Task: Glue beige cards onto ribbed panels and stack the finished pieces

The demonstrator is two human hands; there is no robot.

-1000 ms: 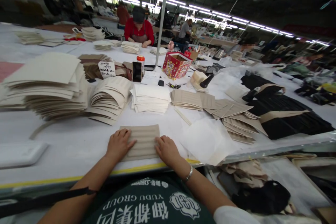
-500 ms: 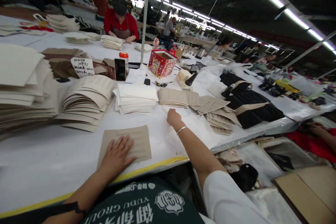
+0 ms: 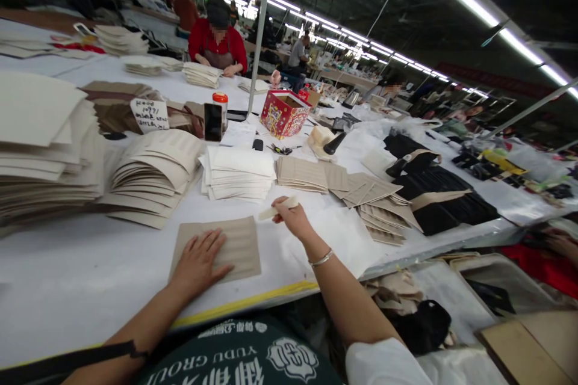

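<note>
My left hand (image 3: 198, 260) lies flat with its fingers spread on a beige rectangular panel (image 3: 244, 246) near the table's front edge. Faint raised ridges run across the panel. In my right hand (image 3: 292, 219) is a pale, flat scraper (image 3: 267, 213), gripped between thumb and fingers. Its tip points left, just above the table beyond the panel's right corner. Behind the panel stands a stack of white sheets (image 3: 237, 171). A pile of beige panels (image 3: 300, 173) lies beyond my right hand, with more beige pieces (image 3: 382, 222) fanned out to its right.
Tall stacks of cream sheets (image 3: 40, 138) and curved sheets (image 3: 151, 171) occupy the left. A metal pole (image 3: 261, 30), a phone (image 3: 213, 122) and a red box (image 3: 284, 113) stand farther back. Black pieces (image 3: 447, 192) lie right. A co-worker in red (image 3: 217, 42) works across the table.
My right hand has lifted from the table beside the beige pile and come back slightly, with the pale scraper now plainly showing in it. My left hand stays flat on the panel.
</note>
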